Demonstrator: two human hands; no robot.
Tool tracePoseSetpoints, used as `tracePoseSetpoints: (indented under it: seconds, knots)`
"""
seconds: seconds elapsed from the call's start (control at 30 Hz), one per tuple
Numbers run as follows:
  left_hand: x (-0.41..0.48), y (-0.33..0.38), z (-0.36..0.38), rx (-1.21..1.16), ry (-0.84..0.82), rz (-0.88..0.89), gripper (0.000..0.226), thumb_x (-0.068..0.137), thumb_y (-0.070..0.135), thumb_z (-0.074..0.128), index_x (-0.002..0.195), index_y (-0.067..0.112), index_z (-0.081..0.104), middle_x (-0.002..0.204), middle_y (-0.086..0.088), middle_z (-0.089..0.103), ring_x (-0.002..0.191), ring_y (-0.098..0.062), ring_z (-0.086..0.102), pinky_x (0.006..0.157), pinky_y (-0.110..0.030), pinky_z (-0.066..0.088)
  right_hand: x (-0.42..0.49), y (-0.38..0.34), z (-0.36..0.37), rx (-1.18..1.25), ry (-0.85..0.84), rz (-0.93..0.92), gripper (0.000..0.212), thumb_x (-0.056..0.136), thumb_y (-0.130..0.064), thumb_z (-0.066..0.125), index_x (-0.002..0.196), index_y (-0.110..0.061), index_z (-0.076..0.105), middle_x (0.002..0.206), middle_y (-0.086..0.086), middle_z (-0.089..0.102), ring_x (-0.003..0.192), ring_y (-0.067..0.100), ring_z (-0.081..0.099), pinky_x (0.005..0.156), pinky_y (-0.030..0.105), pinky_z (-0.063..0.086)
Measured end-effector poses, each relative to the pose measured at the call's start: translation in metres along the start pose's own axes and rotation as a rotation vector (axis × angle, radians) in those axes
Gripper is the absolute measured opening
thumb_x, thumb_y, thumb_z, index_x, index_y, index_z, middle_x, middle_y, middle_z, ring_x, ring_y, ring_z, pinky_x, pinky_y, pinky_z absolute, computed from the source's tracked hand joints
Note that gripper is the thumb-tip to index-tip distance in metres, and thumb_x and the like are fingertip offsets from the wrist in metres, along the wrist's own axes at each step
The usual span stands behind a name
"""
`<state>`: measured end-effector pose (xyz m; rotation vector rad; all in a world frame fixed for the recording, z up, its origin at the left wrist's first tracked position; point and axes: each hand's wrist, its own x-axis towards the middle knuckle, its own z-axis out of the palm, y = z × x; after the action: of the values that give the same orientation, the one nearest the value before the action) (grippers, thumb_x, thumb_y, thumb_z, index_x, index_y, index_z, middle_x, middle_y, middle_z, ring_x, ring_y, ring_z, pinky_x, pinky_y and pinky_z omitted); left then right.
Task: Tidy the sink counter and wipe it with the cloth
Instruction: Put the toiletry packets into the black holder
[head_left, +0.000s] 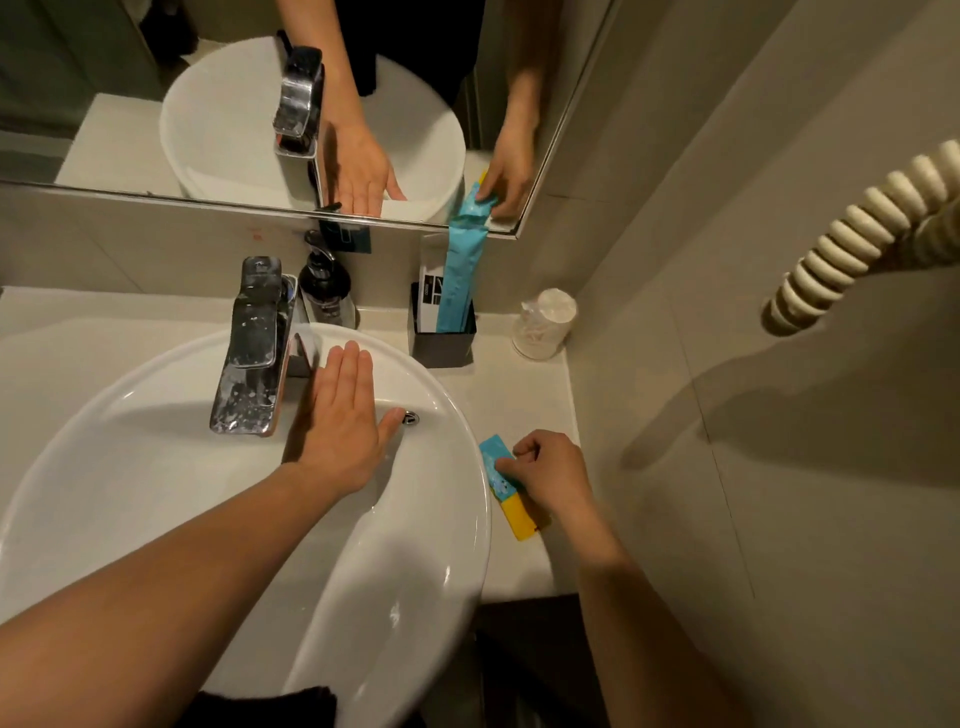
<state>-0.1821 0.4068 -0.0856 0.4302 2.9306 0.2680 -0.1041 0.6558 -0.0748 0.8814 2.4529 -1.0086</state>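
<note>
Picking up the little packet by the sink

The big white sink (156, 467) is sitting under the flat, open, empty left hand (337, 431); the right hand (550, 467) is pinching the blue-and-yellow packet (511, 506) on the counter (519, 395), which could be slipping into the bowl. No cloth is showing.

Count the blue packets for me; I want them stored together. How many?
2: a tall blue packet upright in the black holder, and a blue-and-yellow packet on the counter under the right hand.
</note>
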Motion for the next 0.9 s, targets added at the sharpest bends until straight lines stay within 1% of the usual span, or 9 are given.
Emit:
tracePoseSetpoints:
  seconds: [0.07, 0.13, 0.23, 0.37, 0.5, 0.57, 0.63, 0.7, 0.9]
  knots:
    - [0.000, 0.000, 0.000, 0.003, -0.003, -0.002, 0.082, 0.102, 0.054, 0.026, 0.157, 0.001, -0.003, 0.167, -0.017, -0.010, 0.154, -0.032, -0.014, 0.124, -0.041, -0.014, -0.001, -0.002, 0.006, -0.070, 0.009, 0.006, 0.029, 0.082, -0.038, 0.082, 0.090, -0.019, 0.062, 0.087, -0.001, 0.067, 0.070, 0.010, 0.063, 0.059, 0.021, 0.044]
    - [0.000, 0.000, 0.000, 0.010, -0.008, -0.008, 0.083, 0.102, 0.055, 0.025, 0.157, 0.001, -0.004, 0.167, -0.017, -0.010, 0.154, -0.032, -0.014, 0.124, -0.042, -0.013, 0.000, -0.004, 0.008, -0.094, 0.013, 0.000, 0.027, 0.082, -0.034, 0.082, 0.092, -0.018, 0.062, 0.090, 0.001, 0.067, 0.072, 0.012, 0.061, 0.063, 0.024, 0.047]
    - [0.000, 0.000, -0.002, -0.008, -0.009, -0.011, 0.082, 0.102, 0.054, 0.025, 0.157, 0.002, -0.005, 0.167, -0.016, -0.012, 0.154, -0.031, -0.015, 0.123, -0.041, -0.015, 0.003, -0.005, 0.007, -0.042, -0.009, 0.012, 0.023, 0.083, -0.025, 0.082, 0.091, -0.016, 0.063, 0.093, 0.003, 0.069, 0.071, 0.010, 0.061, 0.061, 0.023, 0.045]
    - [-0.001, 0.001, -0.004, -0.030, -0.023, -0.015, 0.082, 0.102, 0.054, 0.025, 0.157, 0.003, -0.008, 0.167, -0.015, -0.014, 0.154, -0.030, -0.017, 0.124, -0.042, -0.014, 0.004, -0.001, -0.002, 0.108, -0.025, 0.069, 0.018, 0.084, -0.018, 0.082, 0.091, -0.011, 0.067, 0.098, 0.005, 0.073, 0.078, 0.012, 0.069, 0.060, 0.022, 0.049]
    - [-0.002, 0.002, -0.006, -0.043, -0.035, -0.013, 0.082, 0.103, 0.053, 0.024, 0.157, 0.003, -0.011, 0.166, -0.015, -0.018, 0.153, -0.029, -0.020, 0.123, -0.041, -0.016, 0.001, -0.005, -0.020, 0.368, -0.006, 0.085, 0.015, 0.082, -0.010, 0.082, 0.091, -0.007, 0.070, 0.090, 0.006, 0.075, 0.083, 0.018, 0.075, 0.059, 0.022, 0.056]
    - [-0.002, 0.002, -0.007, -0.029, -0.042, -0.016, 0.082, 0.103, 0.054, 0.023, 0.156, 0.004, -0.013, 0.166, -0.014, -0.019, 0.153, -0.029, -0.021, 0.123, -0.041, -0.016, 0.001, -0.016, -0.029, 0.497, 0.059, 0.018, 0.012, 0.082, -0.006, 0.082, 0.087, -0.009, 0.071, 0.085, 0.006, 0.075, 0.082, 0.017, 0.076, 0.059, 0.019, 0.056]
    - [-0.001, 0.003, -0.008, -0.031, -0.045, -0.021, 0.081, 0.103, 0.054, 0.022, 0.156, 0.004, -0.013, 0.166, -0.014, -0.020, 0.153, -0.029, -0.022, 0.124, -0.042, -0.015, 0.003, -0.035, -0.037, 0.562, 0.129, -0.073, 0.013, 0.082, -0.005, 0.081, 0.083, -0.014, 0.072, 0.077, -0.001, 0.073, 0.074, 0.005, 0.073, 0.058, 0.013, 0.053]
    - [-0.002, 0.002, -0.008, -0.022, -0.047, -0.015, 0.081, 0.103, 0.054, 0.021, 0.156, 0.004, -0.014, 0.165, -0.015, -0.021, 0.153, -0.030, -0.022, 0.124, -0.042, -0.015, 0.007, -0.059, -0.042, 0.612, 0.182, -0.177, 0.015, 0.081, -0.004, 0.080, 0.084, -0.015, 0.072, 0.074, -0.004, 0.069, 0.064, -0.004, 0.066, 0.061, 0.011, 0.052]
    - [-0.001, 0.001, -0.005, -0.012, -0.034, -0.006, 0.082, 0.103, 0.054, 0.021, 0.156, 0.002, -0.013, 0.165, -0.017, -0.019, 0.153, -0.031, -0.020, 0.124, -0.042, -0.014, 0.027, -0.129, -0.033, 0.692, 0.268, -0.397, 0.019, 0.080, -0.002, 0.080, 0.088, -0.015, 0.070, 0.076, -0.005, 0.065, 0.063, -0.004, 0.058, 0.067, 0.015, 0.052]
